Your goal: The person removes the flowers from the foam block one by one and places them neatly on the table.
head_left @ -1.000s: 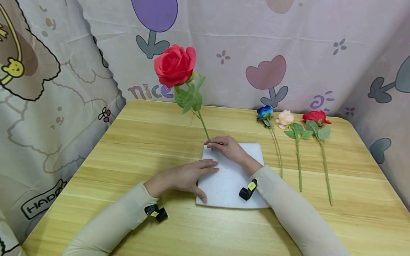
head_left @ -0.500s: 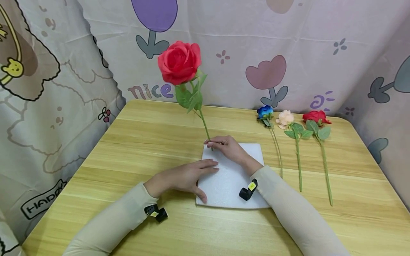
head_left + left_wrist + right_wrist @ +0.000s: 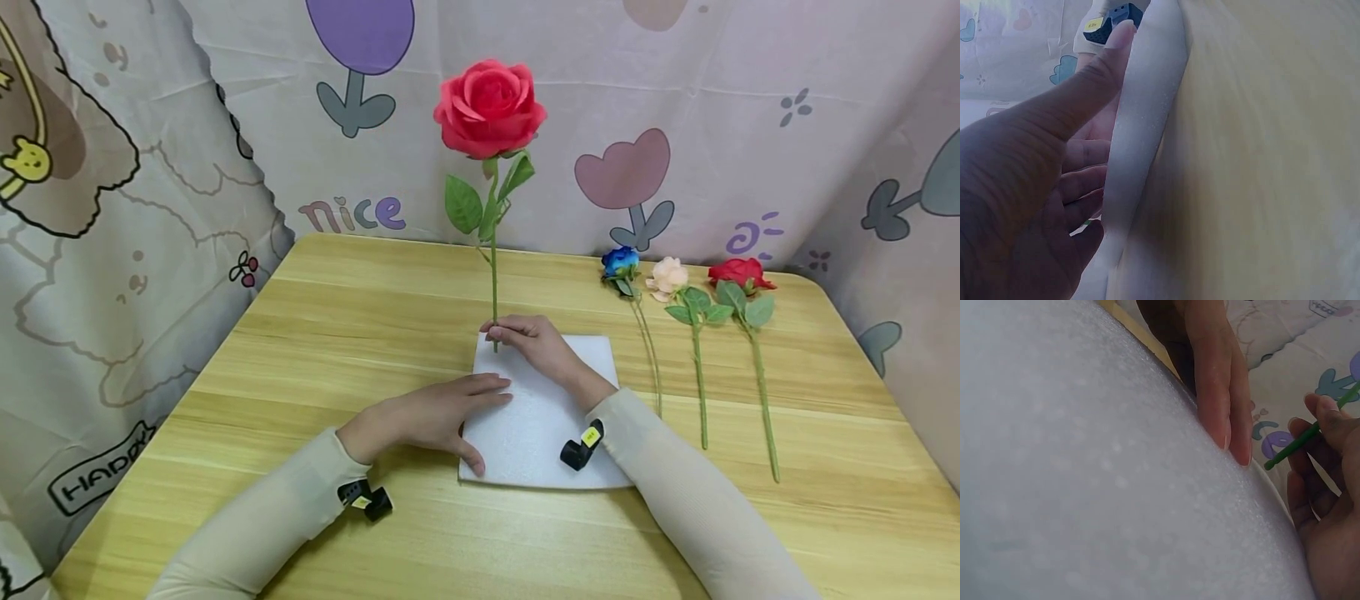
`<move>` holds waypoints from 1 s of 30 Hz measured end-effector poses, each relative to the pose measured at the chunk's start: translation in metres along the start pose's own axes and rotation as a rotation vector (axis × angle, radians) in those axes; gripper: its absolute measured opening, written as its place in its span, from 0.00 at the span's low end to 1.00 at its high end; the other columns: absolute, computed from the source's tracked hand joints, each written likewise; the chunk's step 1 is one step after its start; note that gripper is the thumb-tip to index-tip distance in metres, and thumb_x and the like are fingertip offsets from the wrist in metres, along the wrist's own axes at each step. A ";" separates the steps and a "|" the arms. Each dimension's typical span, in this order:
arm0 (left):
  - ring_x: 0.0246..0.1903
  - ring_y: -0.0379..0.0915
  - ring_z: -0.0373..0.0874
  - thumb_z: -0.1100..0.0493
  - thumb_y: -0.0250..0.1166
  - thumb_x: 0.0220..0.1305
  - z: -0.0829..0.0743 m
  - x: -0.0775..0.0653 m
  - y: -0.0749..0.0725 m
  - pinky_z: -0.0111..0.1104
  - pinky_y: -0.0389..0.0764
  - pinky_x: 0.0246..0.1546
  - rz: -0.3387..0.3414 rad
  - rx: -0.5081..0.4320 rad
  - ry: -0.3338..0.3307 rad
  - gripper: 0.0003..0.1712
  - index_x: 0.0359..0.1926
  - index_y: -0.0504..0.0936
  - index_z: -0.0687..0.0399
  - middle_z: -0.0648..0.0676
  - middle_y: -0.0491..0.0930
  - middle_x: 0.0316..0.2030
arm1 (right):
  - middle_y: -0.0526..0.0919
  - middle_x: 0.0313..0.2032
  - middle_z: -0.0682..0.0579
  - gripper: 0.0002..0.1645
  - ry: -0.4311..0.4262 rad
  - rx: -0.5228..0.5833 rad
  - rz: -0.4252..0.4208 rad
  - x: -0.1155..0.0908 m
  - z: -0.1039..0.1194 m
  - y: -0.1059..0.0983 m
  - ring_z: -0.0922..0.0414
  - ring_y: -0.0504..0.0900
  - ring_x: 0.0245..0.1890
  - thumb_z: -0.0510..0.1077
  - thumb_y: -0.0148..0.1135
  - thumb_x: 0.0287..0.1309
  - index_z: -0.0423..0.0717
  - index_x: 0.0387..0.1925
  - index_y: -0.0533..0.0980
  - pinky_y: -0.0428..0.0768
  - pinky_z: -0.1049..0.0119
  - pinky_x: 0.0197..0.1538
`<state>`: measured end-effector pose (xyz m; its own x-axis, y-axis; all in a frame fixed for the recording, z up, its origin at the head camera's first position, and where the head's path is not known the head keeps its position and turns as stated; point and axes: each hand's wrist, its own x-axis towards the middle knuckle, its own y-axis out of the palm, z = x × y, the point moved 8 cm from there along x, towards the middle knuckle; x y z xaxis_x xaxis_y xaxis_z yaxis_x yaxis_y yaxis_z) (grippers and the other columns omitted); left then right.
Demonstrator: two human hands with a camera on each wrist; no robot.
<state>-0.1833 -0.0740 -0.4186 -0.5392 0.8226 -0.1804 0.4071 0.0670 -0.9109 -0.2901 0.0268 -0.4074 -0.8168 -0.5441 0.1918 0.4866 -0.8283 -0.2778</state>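
Note:
A large red artificial rose stands nearly upright over the far left corner of a white foam block. My right hand pinches its green stem near the lower end between thumb and fingers. In the right wrist view the bare tip of the stem pokes out below the pinch, close over the foam. My left hand rests on the block's left side with fingers spread and fairly straight. The left wrist view has the left thumb along the foam's edge.
Right of the block lie a blue flower, a pale pink flower and a red rose, stems toward me. The wooden table meets a printed cloth backdrop behind and at both sides.
The large red rose has swung from a leftward lean to nearly upright, its bloom moving right and up. My right fingers turn the stem slightly; the left hand and foam block stay put.

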 end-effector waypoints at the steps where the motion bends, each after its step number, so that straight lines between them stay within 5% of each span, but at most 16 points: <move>1: 0.74 0.44 0.48 0.29 0.67 0.48 0.000 0.000 0.000 0.37 0.51 0.72 0.001 0.000 0.000 0.61 0.75 0.58 0.56 0.55 0.49 0.76 | 0.85 0.46 0.45 0.14 0.001 0.003 -0.002 0.000 0.000 0.000 0.55 0.82 0.48 0.39 0.54 0.70 0.37 0.49 0.82 0.79 0.61 0.54; 18: 0.74 0.43 0.47 0.28 0.67 0.47 0.001 -0.001 0.000 0.37 0.50 0.72 -0.011 -0.005 0.002 0.61 0.75 0.58 0.55 0.54 0.49 0.75 | 0.85 0.44 0.43 0.15 0.001 0.021 -0.030 0.000 0.005 -0.004 0.56 0.82 0.46 0.40 0.53 0.72 0.36 0.48 0.82 0.80 0.60 0.52; 25: 0.74 0.43 0.46 0.27 0.66 0.47 0.001 -0.001 0.001 0.37 0.53 0.71 -0.025 -0.014 0.026 0.61 0.75 0.58 0.55 0.54 0.50 0.75 | 0.83 0.47 0.35 0.15 0.018 0.057 -0.001 -0.003 0.012 -0.003 0.46 0.81 0.46 0.38 0.53 0.71 0.33 0.50 0.81 0.81 0.60 0.51; 30: 0.74 0.43 0.47 0.27 0.66 0.47 -0.001 -0.002 -0.001 0.37 0.53 0.71 -0.036 -0.015 0.029 0.61 0.75 0.58 0.55 0.54 0.50 0.75 | 0.81 0.46 0.30 0.17 0.035 0.035 -0.020 -0.009 0.028 -0.008 0.35 0.79 0.48 0.36 0.51 0.71 0.31 0.56 0.77 0.78 0.47 0.54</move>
<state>-0.1820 -0.0757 -0.4172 -0.5320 0.8357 -0.1360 0.3986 0.1055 -0.9110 -0.2784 0.0348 -0.3803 -0.8365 -0.5230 0.1634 0.4803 -0.8434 -0.2407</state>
